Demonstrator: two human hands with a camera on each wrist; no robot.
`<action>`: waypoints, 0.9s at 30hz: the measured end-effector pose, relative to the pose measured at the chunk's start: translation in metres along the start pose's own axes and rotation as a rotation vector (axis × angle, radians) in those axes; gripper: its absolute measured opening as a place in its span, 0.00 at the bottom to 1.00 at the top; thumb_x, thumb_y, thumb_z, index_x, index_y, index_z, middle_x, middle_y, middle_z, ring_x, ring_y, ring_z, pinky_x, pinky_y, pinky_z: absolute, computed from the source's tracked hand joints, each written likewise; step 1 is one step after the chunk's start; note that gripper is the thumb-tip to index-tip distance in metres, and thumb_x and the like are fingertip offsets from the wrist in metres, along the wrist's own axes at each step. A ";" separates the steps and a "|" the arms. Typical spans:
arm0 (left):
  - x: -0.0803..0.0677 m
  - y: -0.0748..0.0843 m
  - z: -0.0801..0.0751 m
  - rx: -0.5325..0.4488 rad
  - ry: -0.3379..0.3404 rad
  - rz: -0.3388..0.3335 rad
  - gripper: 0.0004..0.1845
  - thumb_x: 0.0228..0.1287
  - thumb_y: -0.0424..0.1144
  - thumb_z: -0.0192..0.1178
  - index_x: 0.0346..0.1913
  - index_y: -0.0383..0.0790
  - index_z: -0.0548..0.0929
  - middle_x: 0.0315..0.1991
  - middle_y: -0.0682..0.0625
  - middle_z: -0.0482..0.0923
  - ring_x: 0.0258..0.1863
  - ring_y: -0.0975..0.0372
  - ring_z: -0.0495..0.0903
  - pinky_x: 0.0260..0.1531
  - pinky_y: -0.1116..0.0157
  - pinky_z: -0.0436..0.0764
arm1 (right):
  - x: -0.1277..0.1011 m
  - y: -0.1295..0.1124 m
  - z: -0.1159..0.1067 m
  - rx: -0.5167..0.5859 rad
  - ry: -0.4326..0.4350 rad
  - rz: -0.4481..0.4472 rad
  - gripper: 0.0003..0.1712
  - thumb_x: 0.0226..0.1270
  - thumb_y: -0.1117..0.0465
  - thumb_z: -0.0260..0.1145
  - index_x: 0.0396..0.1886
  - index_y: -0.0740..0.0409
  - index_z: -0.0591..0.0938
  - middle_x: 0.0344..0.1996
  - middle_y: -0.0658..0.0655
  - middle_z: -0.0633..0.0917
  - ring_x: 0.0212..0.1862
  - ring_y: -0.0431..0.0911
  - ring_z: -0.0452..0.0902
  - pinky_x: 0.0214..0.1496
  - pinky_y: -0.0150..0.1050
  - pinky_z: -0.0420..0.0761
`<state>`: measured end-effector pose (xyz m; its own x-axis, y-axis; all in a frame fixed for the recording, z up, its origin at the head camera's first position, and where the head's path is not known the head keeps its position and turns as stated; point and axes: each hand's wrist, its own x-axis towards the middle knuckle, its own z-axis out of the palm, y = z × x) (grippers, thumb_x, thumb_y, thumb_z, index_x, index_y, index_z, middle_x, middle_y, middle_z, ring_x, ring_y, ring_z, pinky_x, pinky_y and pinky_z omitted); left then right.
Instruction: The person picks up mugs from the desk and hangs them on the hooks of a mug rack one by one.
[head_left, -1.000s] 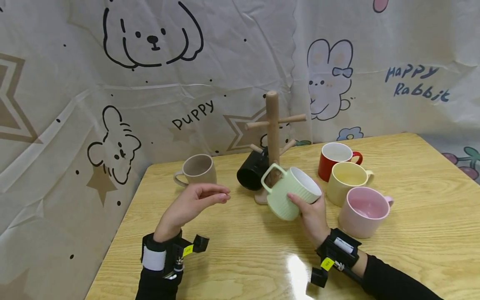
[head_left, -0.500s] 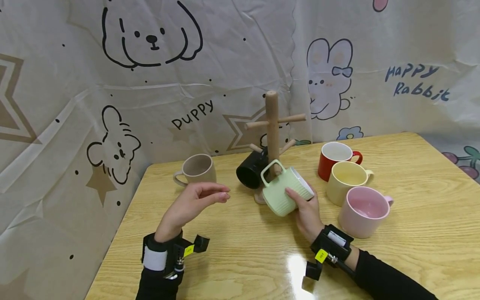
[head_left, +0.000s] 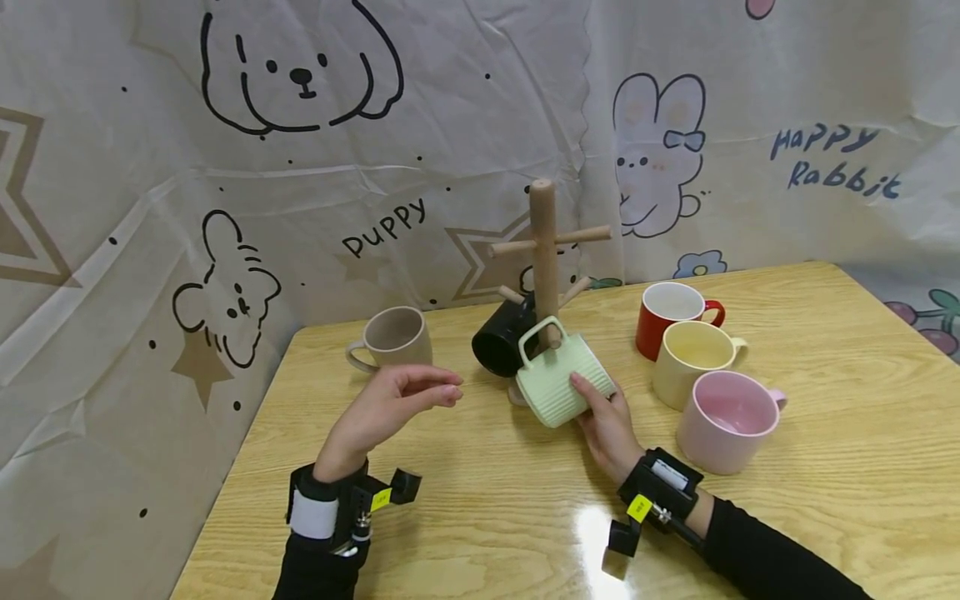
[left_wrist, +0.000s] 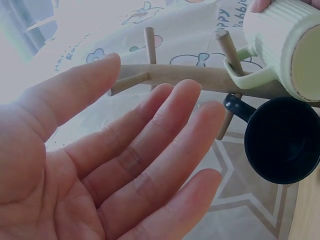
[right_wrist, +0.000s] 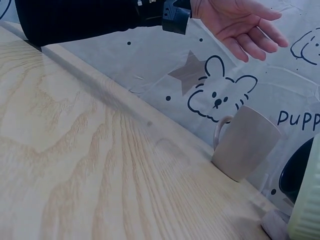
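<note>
Nearest the camera, low in the head view, two wrists with black straps rest above the wooden table (head_left: 465,517). The left hand (head_left: 382,408), left of centre, hangs in the air with fingers loosely extended, gripping nothing; the left wrist view shows its palm bare. The right hand (head_left: 603,421), just right of centre, clasps the green mug (head_left: 558,379) by its ribbed body, fingers curled round the side nearer the camera. That mug lies tipped on its side, long axis running lower left to upper right, handle up and away from the grip, right at a lower peg of the wooden mug stand (head_left: 545,250). So the peg sits beyond the mug, and the right hand is plainly the nearer one. A black mug (head_left: 498,337) hangs on the stand's left. Right of centre: pink mug (head_left: 727,421), yellow mug (head_left: 693,358), red mug (head_left: 671,317). Further left, a beige mug (head_left: 393,337).
</note>
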<state>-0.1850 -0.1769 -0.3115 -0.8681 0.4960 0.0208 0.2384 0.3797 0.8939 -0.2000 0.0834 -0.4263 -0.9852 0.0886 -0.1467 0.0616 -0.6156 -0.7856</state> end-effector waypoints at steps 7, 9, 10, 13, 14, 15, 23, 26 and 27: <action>0.000 0.000 0.001 0.005 -0.003 -0.014 0.17 0.66 0.38 0.53 0.53 0.31 0.77 0.47 0.39 0.80 0.46 0.56 0.80 0.50 0.64 0.77 | 0.002 -0.001 -0.001 -0.038 0.018 0.036 0.19 0.64 0.62 0.57 0.53 0.50 0.65 0.43 0.42 0.76 0.47 0.33 0.73 0.52 0.28 0.74; 0.000 0.000 0.001 0.008 -0.003 -0.016 0.17 0.66 0.38 0.53 0.53 0.31 0.77 0.46 0.39 0.80 0.46 0.56 0.80 0.51 0.63 0.77 | 0.002 -0.002 -0.001 -0.049 0.023 0.033 0.20 0.65 0.62 0.57 0.55 0.51 0.64 0.45 0.43 0.75 0.48 0.33 0.72 0.52 0.27 0.73; 0.000 0.000 0.001 0.007 -0.002 -0.016 0.17 0.66 0.38 0.53 0.53 0.30 0.77 0.46 0.39 0.80 0.46 0.56 0.80 0.51 0.62 0.77 | 0.002 -0.003 -0.001 -0.060 0.024 0.029 0.21 0.65 0.62 0.57 0.57 0.52 0.64 0.47 0.44 0.74 0.48 0.34 0.72 0.52 0.27 0.72; 0.001 0.000 0.001 0.008 -0.002 -0.018 0.17 0.66 0.37 0.54 0.53 0.29 0.76 0.46 0.39 0.80 0.46 0.56 0.80 0.51 0.61 0.77 | 0.002 -0.005 -0.001 -0.095 0.023 0.020 0.27 0.66 0.62 0.56 0.63 0.56 0.59 0.51 0.47 0.70 0.51 0.34 0.69 0.53 0.25 0.71; 0.001 0.000 0.001 0.009 -0.002 -0.017 0.17 0.66 0.38 0.54 0.53 0.29 0.76 0.46 0.39 0.80 0.46 0.56 0.80 0.51 0.60 0.77 | 0.002 -0.005 -0.001 -0.109 0.020 0.017 0.29 0.66 0.62 0.56 0.64 0.58 0.58 0.52 0.48 0.69 0.51 0.35 0.69 0.53 0.25 0.71; 0.001 0.000 0.001 0.009 -0.003 -0.016 0.17 0.66 0.37 0.54 0.53 0.29 0.76 0.46 0.39 0.80 0.46 0.56 0.80 0.51 0.60 0.77 | 0.002 -0.006 -0.001 -0.123 0.019 0.015 0.31 0.66 0.62 0.57 0.65 0.59 0.56 0.53 0.48 0.68 0.52 0.35 0.68 0.53 0.25 0.71; 0.001 0.000 0.000 0.017 -0.003 -0.007 0.15 0.66 0.37 0.53 0.52 0.31 0.77 0.46 0.38 0.80 0.46 0.55 0.81 0.48 0.65 0.78 | 0.004 -0.013 -0.001 -0.146 0.061 0.027 0.42 0.65 0.59 0.59 0.71 0.61 0.46 0.67 0.57 0.58 0.64 0.43 0.59 0.67 0.33 0.61; 0.001 0.000 -0.001 0.018 -0.003 -0.007 0.16 0.66 0.37 0.53 0.52 0.30 0.77 0.46 0.38 0.80 0.46 0.54 0.81 0.49 0.64 0.78 | 0.005 -0.018 -0.002 -0.160 0.101 0.025 0.47 0.65 0.56 0.60 0.72 0.59 0.40 0.72 0.57 0.49 0.70 0.44 0.50 0.73 0.37 0.51; 0.001 0.000 -0.001 0.020 -0.002 -0.012 0.16 0.66 0.37 0.54 0.52 0.30 0.77 0.46 0.38 0.80 0.46 0.55 0.81 0.49 0.63 0.78 | 0.005 -0.020 -0.003 -0.170 0.117 0.014 0.48 0.65 0.55 0.60 0.73 0.58 0.40 0.73 0.57 0.48 0.71 0.44 0.47 0.73 0.38 0.49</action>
<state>-0.1863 -0.1773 -0.3115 -0.8701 0.4928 0.0097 0.2368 0.4008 0.8850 -0.2054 0.0984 -0.4124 -0.9593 0.1780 -0.2194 0.1107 -0.4777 -0.8715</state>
